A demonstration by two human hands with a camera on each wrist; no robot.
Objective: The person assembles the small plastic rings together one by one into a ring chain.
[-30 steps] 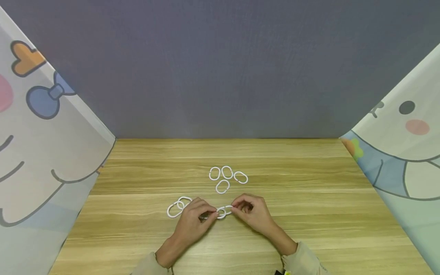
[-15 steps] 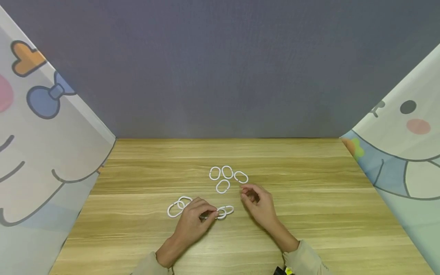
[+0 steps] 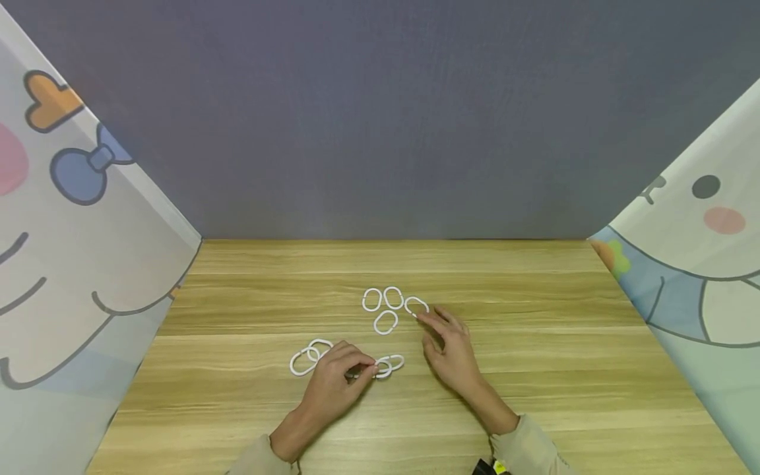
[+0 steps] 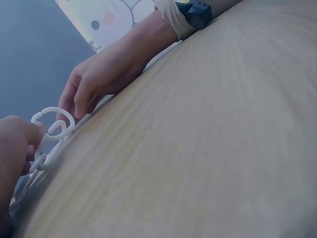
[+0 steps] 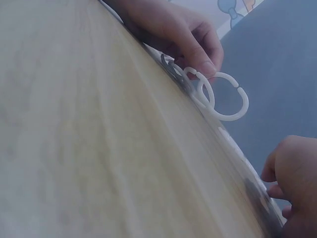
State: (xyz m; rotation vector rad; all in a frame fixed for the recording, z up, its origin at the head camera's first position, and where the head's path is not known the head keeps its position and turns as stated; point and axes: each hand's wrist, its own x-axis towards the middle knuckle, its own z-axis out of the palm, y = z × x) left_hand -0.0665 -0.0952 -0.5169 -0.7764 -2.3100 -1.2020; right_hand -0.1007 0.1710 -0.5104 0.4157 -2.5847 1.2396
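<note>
My left hand (image 3: 334, 379) pinches a white plastic chain link (image 3: 382, 368) between thumb and forefinger. Hooked through it is another white link (image 3: 396, 362), whose free end points right; in the right wrist view this end link (image 5: 242, 106) shows a small gap in its ring. More joined links (image 3: 304, 362) come out on the far side of the left hand, and part of the chain is hidden under it. My right hand (image 3: 454, 353) is spread, its fingertips at the near edge of a loose link (image 3: 416, 300); whether they touch it I cannot tell.
Further loose links lie behind the hands: one at the left (image 3: 371, 300), one in the middle (image 3: 393, 297) and one nearer (image 3: 385, 322). All rest on a wooden table (image 3: 534, 316). A grey wall (image 3: 392, 132) rises behind, with cartoon-printed panels at both sides.
The right hand has let go of the chain's end link and moved away to the right and back, to the rightmost loose link, spreading its fingers. The left hand keeps its place and hold.
</note>
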